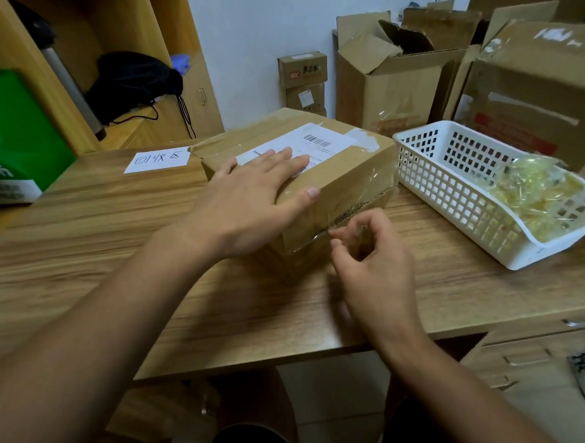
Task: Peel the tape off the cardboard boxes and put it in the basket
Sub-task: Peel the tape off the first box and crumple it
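— While this cardboard box [342,164] is in hand, what do we log as done?
— Basket [452,192], right edge of the tabletop [116,251]: one wad of peeled tape [533,188] inside.
— Outstanding?
— Cardboard box, mid-tabletop: clear tape [351,204] on its near face. Our left hand [245,196] lies flat on top, fingers straight; our right hand [375,267] curls its fingers narrow at the tape edge, grip we cannot tell. At the far right corner, further boxes [392,87]; we judge much remains.

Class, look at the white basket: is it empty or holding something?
Not empty. The white basket holds a crumpled heap of clear yellowish tape at its right end.
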Available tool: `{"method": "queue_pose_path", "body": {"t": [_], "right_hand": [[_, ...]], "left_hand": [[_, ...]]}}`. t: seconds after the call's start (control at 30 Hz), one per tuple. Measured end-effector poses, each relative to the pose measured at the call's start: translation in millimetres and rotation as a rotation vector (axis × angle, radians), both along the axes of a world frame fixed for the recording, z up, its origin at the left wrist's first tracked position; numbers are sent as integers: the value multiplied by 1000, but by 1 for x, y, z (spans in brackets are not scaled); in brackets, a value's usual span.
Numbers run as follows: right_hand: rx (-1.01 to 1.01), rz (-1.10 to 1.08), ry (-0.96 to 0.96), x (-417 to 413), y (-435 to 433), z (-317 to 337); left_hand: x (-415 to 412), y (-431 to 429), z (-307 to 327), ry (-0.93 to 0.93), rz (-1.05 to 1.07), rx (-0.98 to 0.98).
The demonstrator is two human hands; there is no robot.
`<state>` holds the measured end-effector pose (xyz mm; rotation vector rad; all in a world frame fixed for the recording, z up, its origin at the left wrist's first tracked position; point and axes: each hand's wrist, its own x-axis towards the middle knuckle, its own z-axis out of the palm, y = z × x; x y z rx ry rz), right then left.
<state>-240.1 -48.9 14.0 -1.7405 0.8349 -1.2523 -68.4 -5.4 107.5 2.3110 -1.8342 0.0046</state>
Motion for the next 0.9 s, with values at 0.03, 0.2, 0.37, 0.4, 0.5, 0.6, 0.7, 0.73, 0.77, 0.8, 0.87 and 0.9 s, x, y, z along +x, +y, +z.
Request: {"method": "queue_pose_path", "body": {"t": [0.03,0.2,0.37,0.4,0.5,0.6,0.7,0.73,0.77,0.8,0.87,0.9], "right_hand": [[15,18,-17,1,7,-2],[55,104,-50,1,21,-8],[66,129,-1,-8,-2,-3],[42,125,68,-8,-6,-2],[-54,75,210,-9,-15,0],[-140,45,319,-10,-25,4],[-148,60,342,-12,-33,7],[-148,64,342,-12,-35,8],[-145,64,345,-12,-35,9],[-141,61,348,-12,-36,9],[-131,49,340,-12,-36,10],[-126,41,333,-12,-36,10]], "left_hand": [[-2,0,-1,4,7,-6],[-8,-3,-5,9,57,-57],[-16,-6,-9,-4,116,-77],[-17,-6,-9,-6,119,-72],[-14,-7,-2,-13,82,9],[-2,-1,8,-12,-21,131],[15,6,15,21,-136,197],[19,8,16,37,-166,205],[23,9,17,47,-188,206],[26,9,16,48,-204,201],[29,8,15,42,-219,188],[29,7,14,43,-221,181]]}}
